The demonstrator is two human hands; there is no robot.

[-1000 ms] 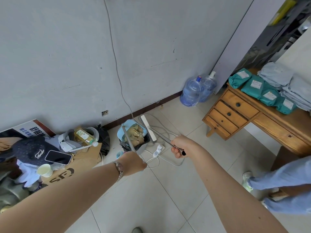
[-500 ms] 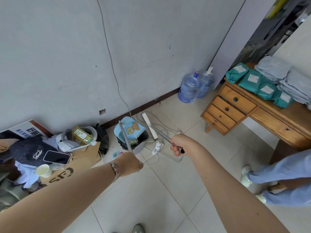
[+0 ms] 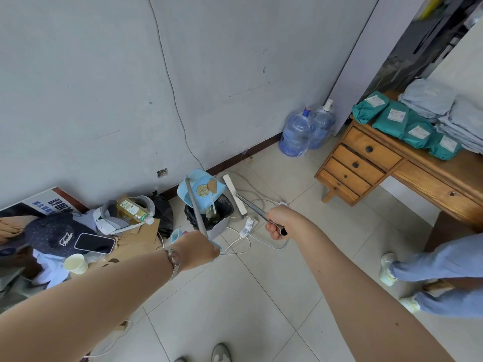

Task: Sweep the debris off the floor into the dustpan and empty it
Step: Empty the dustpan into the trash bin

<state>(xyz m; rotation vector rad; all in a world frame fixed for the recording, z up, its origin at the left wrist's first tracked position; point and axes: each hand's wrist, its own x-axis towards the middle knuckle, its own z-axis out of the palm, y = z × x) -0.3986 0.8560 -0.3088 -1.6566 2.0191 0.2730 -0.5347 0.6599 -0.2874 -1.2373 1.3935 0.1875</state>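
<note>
While the person stood over the corner, the light blue dustpan (image 3: 202,189) hung tipped steeply above the small pale bin (image 3: 222,227), a little left of the middle of the frame. The pan's face was turned toward us. It bore a round yellowish sticker, a torn brown scrap at its upper right edge and a thin white stick slanting down toward the bin's black liner, where greenish rubbish showed. Its long grey handle (image 3: 195,209) ran down to the left hand (image 3: 198,248), which was clenched round the lower end, a metal watch (image 3: 173,259) on that wrist. Just right of centre the right hand (image 3: 281,223) was fisted round a slim metal rod (image 3: 252,206) whose far end met a long white bar (image 3: 234,193) lying on the tiles beside the bin; I could not tell whether that bar was the sweeper's head. White cables (image 3: 245,229) looped between the two hands. At lower left a phone (image 3: 94,242), a paper cup (image 3: 75,263) and a dark cap (image 3: 52,233) lay in a heap, and two water jugs (image 3: 296,134) stood by the wooden desk (image 3: 366,163) at the right.
</note>
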